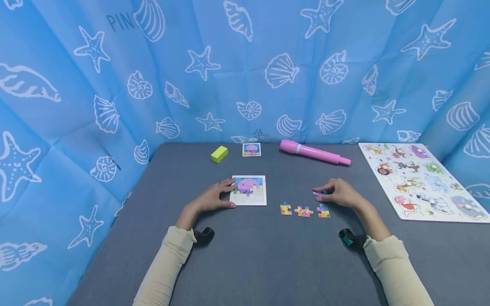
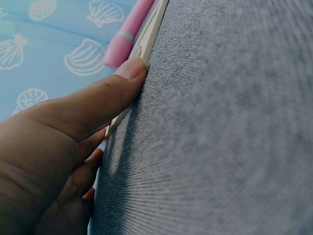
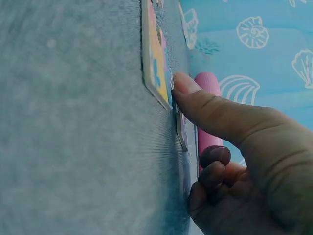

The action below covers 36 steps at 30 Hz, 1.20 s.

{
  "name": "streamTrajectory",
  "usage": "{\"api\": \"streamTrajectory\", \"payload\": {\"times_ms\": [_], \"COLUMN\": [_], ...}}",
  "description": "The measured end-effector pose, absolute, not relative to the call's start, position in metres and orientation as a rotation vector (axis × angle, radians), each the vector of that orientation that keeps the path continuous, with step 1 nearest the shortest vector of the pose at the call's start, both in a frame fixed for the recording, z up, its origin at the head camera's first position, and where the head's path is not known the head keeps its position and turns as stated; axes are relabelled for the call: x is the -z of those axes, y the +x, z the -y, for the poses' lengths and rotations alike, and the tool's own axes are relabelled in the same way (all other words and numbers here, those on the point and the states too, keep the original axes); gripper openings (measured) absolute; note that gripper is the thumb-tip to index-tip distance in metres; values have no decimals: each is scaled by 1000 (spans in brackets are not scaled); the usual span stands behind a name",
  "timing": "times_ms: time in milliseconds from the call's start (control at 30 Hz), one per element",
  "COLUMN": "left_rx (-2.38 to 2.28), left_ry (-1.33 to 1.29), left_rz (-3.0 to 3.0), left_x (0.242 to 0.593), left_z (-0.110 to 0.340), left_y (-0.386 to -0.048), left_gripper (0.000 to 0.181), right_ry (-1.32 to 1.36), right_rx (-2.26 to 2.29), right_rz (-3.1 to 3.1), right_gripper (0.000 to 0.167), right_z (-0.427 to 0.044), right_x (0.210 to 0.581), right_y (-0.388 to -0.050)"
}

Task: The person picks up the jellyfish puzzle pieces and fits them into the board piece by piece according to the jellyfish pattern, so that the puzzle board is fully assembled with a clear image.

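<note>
A white-framed puzzle tray (image 1: 259,199) shows a partly assembled pink octopus picture. My left hand (image 1: 211,198) rests at its left side, fingers on the upper left edge and thumb against the lower left corner; in the left wrist view the thumb of the left hand (image 2: 73,122) touches the tray's pale edge (image 2: 155,36). Thumb and index finger of my right hand (image 1: 341,193) pinch a pink and blue puzzle piece (image 1: 317,193) low at the table. Three loose pieces lie in front: a yellow one (image 1: 285,209), a pink-yellow one (image 1: 304,211) and a blue-yellow one (image 1: 323,211).
Behind the tray lie a yellow-green block (image 1: 219,154) and a small octopus picture card (image 1: 251,149). A pink stick-shaped object (image 1: 315,153) lies at the back. An animal peg board (image 1: 425,182) is at the right. A blue shell-print curtain (image 1: 245,72) hangs behind the grey table (image 1: 268,263).
</note>
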<state>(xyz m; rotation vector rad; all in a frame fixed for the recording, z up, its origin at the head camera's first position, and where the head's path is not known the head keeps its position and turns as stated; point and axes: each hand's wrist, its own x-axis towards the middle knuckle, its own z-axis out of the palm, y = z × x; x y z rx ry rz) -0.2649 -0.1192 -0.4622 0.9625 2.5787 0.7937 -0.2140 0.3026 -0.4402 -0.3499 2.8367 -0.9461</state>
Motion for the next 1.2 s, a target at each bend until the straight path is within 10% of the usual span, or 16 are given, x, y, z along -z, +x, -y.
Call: {"api": "streamTrajectory", "payload": {"times_ms": [1200], "left_rx": [-809], "left_ry": [978], "left_rz": [-2563], "left_x": [462], "left_z": [119], "left_y": [-265], "left_gripper": [73], "right_ry": [-359], "right_rx": [881], "right_rz": [-2953], "right_gripper": [27], "right_z": [-307], "right_x": [436], "right_y": [-212]}}
